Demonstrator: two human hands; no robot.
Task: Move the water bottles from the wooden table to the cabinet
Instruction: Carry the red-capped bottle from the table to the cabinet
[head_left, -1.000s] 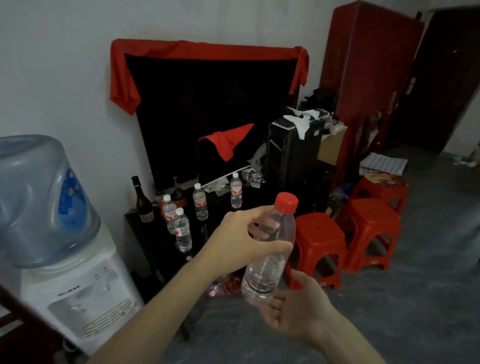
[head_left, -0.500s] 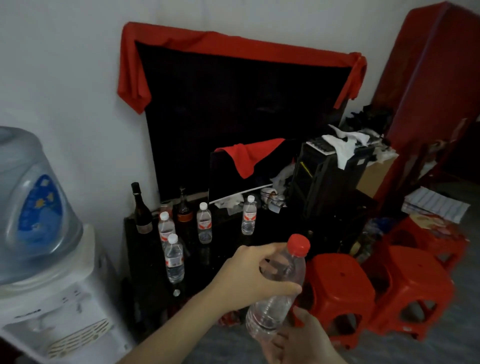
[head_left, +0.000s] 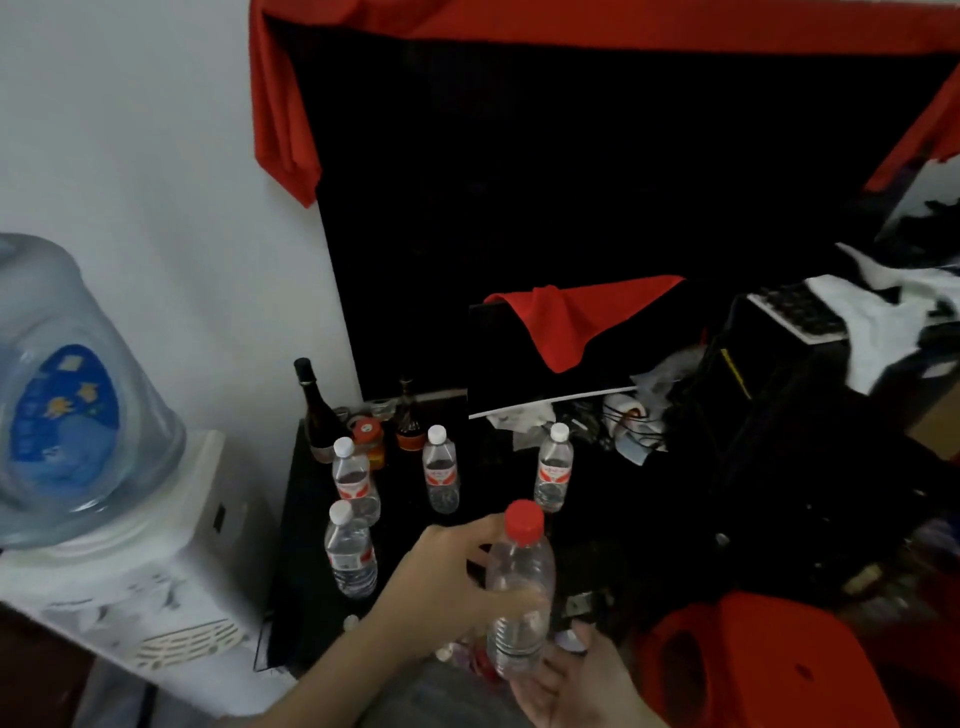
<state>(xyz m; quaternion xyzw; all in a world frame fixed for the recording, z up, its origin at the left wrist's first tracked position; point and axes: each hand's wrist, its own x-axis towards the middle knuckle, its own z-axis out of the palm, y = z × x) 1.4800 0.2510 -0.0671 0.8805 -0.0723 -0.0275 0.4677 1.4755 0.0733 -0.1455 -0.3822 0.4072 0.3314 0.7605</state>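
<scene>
- Dark cabinet top (head_left: 311, 597) sat against a white wall (head_left: 156, 156), big black panel (head_left: 571, 208) behind it with red cloth (head_left: 283, 114) draped over its upper edge.
- Red-capped bottle (head_left: 519, 587) was held upright in front of the cabinet, above its near edge, label-less and clear.
- Left hand (head_left: 447, 587) wrapped round the bottle's upper body from the left side, fingers curled on it.
- Right hand (head_left: 571, 680) sat under the bottle's base, palm up, fingers loosely spread, touching the bottom.
- Four white-capped bottles stood on the cabinet: front-left bottle (head_left: 350, 551), back-left bottle (head_left: 356, 480), middle bottle (head_left: 441, 470), right bottle (head_left: 555, 467), all apart from each other.
- Dark wine bottle (head_left: 317, 410) and small brown bottle (head_left: 409, 415) stood at the back by the wall.
- Water dispenser (head_left: 130, 587) with blue-labelled jug (head_left: 67, 405) stood left of the cabinet.
- Red stool (head_left: 753, 660) at lower right, near the right hand.
- Black box (head_left: 769, 374) and cluttered stuff to the right, blurred.
</scene>
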